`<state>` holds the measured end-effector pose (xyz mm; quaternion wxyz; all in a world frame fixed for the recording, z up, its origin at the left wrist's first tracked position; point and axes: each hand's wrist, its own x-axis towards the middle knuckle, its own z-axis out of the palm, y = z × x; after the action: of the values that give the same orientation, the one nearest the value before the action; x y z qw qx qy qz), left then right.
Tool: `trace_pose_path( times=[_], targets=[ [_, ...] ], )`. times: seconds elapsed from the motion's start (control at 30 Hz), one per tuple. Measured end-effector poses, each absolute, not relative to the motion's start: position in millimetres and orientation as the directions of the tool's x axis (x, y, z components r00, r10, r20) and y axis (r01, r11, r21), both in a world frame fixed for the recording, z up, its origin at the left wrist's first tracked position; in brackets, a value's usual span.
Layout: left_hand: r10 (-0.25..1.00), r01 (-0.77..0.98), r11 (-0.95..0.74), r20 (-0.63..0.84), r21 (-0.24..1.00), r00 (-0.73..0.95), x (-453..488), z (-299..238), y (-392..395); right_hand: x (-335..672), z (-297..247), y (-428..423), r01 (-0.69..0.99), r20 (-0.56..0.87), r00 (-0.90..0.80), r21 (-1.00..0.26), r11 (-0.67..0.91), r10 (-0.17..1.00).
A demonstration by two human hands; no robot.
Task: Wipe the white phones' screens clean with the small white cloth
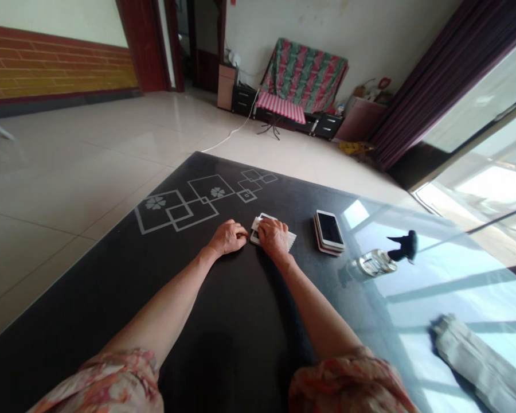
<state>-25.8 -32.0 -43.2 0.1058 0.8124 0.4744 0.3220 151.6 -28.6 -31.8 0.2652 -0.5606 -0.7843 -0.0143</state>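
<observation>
A white phone lies on the black glass table with a white cloth over it. My right hand presses down on the cloth and the phone, fingers curled over them. My left hand rests on the table beside the phone's left edge, fingers curled and touching it. Most of the phone is hidden under my right hand.
A stack of phones lies to the right of my hands. Further right stand a glass ashtray and a small dark object. A folded grey bundle lies at the near right. A covered cabinet stands by the far wall.
</observation>
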Motion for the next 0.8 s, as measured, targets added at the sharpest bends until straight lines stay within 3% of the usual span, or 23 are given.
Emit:
trace_pose_path(
  times=[0.37, 0.8],
  targets=[
    [0.846, 0.724, -0.502, 0.443, 0.473, 0.297, -26, -45, -28, 175, -33, -47, 0.838, 0.42, -0.326, -0.287, 0.464, 0.847],
    [0.856, 0.799, -0.454, 0.443, 0.394, 0.268, -20, -40, -40, 187, -49, -33, 0.845, 0.502, -0.136, -0.391, 0.365, 0.854]
  ],
)
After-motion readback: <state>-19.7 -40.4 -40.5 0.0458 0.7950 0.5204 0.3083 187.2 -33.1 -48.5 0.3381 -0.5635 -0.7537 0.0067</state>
